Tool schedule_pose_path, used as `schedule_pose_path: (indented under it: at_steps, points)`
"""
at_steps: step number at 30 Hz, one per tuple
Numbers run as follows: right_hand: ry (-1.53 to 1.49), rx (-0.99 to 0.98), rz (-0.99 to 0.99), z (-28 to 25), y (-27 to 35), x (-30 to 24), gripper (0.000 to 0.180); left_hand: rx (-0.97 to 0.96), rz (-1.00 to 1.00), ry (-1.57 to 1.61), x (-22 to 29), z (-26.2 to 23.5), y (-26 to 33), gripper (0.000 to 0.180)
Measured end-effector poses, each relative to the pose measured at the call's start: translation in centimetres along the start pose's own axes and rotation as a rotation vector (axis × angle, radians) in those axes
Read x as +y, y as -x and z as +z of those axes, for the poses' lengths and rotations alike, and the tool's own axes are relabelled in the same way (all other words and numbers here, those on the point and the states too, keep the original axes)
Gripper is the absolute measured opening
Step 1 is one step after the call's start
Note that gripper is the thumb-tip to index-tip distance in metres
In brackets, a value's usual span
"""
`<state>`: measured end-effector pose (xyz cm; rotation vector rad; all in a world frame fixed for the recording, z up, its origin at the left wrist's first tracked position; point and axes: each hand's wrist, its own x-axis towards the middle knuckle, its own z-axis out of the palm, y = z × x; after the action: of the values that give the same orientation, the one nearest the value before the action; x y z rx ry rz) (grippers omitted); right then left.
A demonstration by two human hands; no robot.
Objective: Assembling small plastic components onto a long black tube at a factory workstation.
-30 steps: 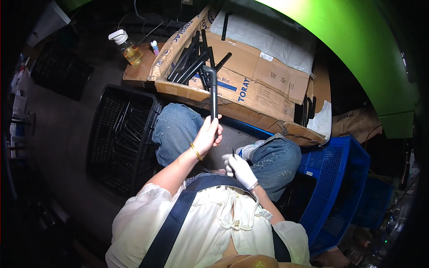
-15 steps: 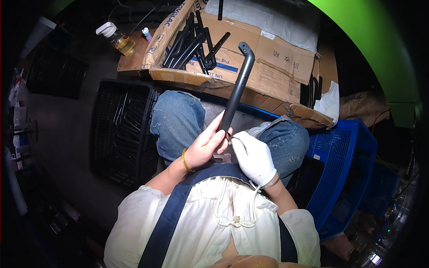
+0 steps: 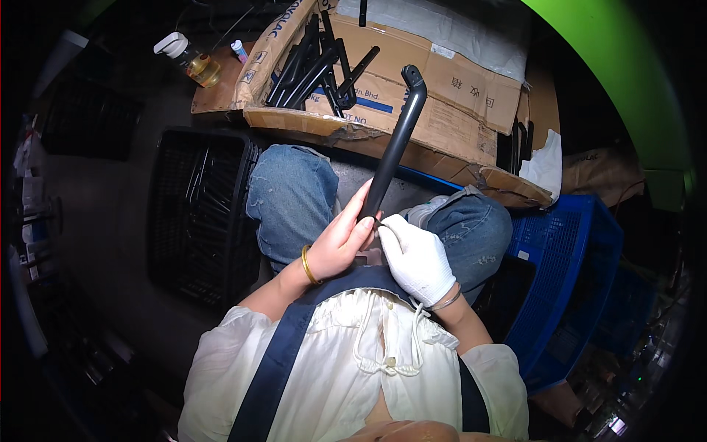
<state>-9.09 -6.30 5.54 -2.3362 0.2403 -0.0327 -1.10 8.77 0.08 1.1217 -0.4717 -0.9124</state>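
The bare left hand [image 3: 340,243] has its fingers and thumb closed around the lower end of a bent black tube [image 3: 398,144], which slants up and to the right above the lap, its angled, holed end over the cardboard box. The white-gloved right hand [image 3: 420,261] is just beside that lower end, thumb and fingertips pinched on a thin dark piece [image 3: 378,223] that is mostly hidden and too small to identify. Denim-clad knees flank the hands. Beyond them, the open cardboard box [image 3: 434,157] holds more black tubes [image 3: 309,70], heaped at its left side. To the left, a black perforated crate [image 3: 210,135] contains further dark rods; to the right is a blue mesh-walled crate [image 3: 552,247]. Past the box's left corner, a clear bottle [image 3: 200,68] of yellowish liquid with a white top stands near a small blue-capped container [image 3: 238,51] on a brown surface [image 3: 215,101].
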Motion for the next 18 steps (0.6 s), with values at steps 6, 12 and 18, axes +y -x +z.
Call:
schedule_pose_path:
  at_steps: [6,12,18]
  points:
    - [-0.014,0.003,0.023,1.2,0.0,0.4,0.017,0.099,0.010,-0.099,-0.5,0.8,0.0,0.060]
    - [-0.010,0.015,0.034,1.5,0.3,0.4,0.017,0.124,0.005,-0.044,-0.5,1.1,0.1,0.059]
    - [-0.011,-0.064,-0.018,-0.1,-0.1,0.3,0.017,0.095,-0.008,0.000,-0.5,1.0,0.1,0.059]
